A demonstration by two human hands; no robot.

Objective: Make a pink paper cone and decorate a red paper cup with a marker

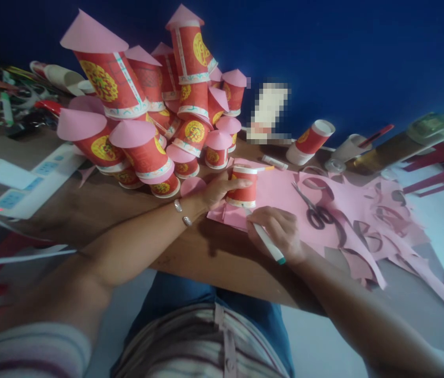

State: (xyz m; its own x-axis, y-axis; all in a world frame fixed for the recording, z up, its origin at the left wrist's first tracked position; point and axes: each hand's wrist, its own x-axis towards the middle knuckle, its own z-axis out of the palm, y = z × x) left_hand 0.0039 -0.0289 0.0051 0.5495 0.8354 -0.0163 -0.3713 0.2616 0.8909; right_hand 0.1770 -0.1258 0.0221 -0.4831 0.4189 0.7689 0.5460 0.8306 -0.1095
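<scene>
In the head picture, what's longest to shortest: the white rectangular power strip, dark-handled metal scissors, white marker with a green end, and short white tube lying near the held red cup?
1. White power strip
2. Dark-handled scissors and white marker: too alike to rank
3. Short white tube

The left forearm (135, 249) reaches diagonally forward and inward to the left hand (218, 190), which is closed in a grip, its thumb (240, 184) stretched toward the right and its other fingers mostly hidden from sight. Nearer the body and just to the right of that hand, the right hand (282, 231) is curled in a pinching hold, back upward, with the right forearm (336, 286) trailing outward behind it.
</scene>
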